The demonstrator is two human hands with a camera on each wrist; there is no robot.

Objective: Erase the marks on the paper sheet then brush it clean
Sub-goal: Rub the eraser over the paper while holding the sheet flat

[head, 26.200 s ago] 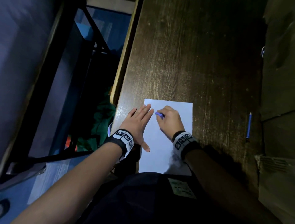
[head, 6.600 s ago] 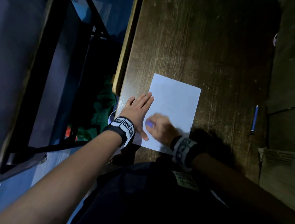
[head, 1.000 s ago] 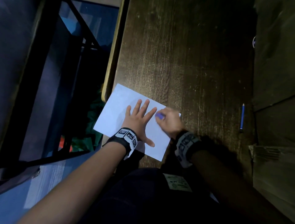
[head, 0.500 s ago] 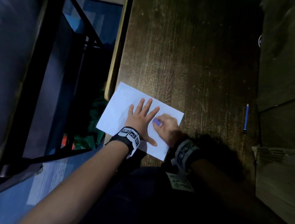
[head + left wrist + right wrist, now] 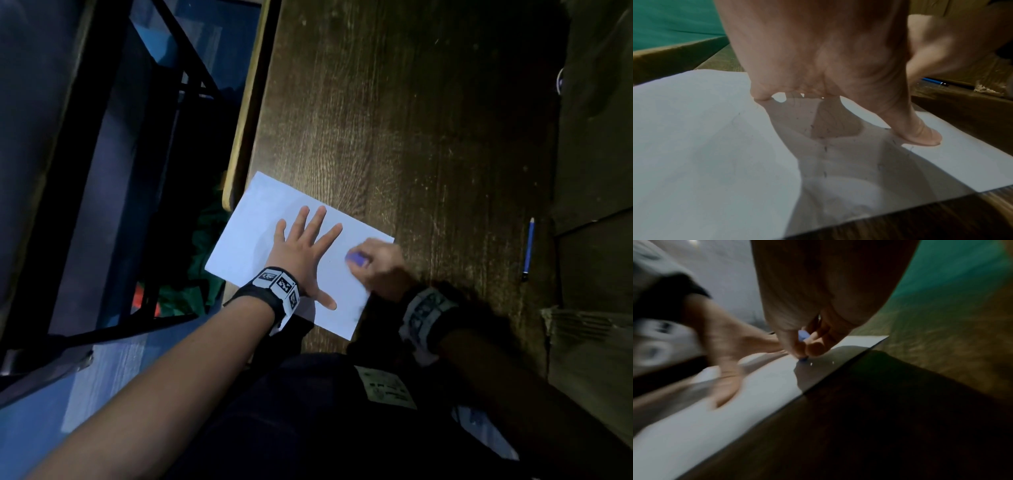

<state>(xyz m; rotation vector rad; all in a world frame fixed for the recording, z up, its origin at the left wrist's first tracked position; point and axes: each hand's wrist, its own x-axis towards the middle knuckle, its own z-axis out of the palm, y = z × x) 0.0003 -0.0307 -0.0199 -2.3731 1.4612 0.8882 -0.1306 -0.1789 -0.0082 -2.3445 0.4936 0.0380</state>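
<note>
Paper sheet [image 5: 260, 233] lay skewed at the desk's [image 5: 394, 120] left edge, one corner overhanging. My left hand [image 5: 301, 255], fingers spread flat, pinned its middle. Right hand [image 5: 380, 265] pinched the eraser [image 5: 356, 258] on the sheet's right part, w/ crumbs [image 5: 825, 147] nearer the left hand.

Dark wooden table [image 5: 394, 113], dim light, blue floor [image 5: 30, 431], black metal frame [image 5: 191, 65]

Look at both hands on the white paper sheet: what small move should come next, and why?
Probably another short rub beside the right edge: the right hand pinches the small purple eraser against the white paper sheet, the left hand presses it flat, and dark crumbs show brushing comes later.
</note>
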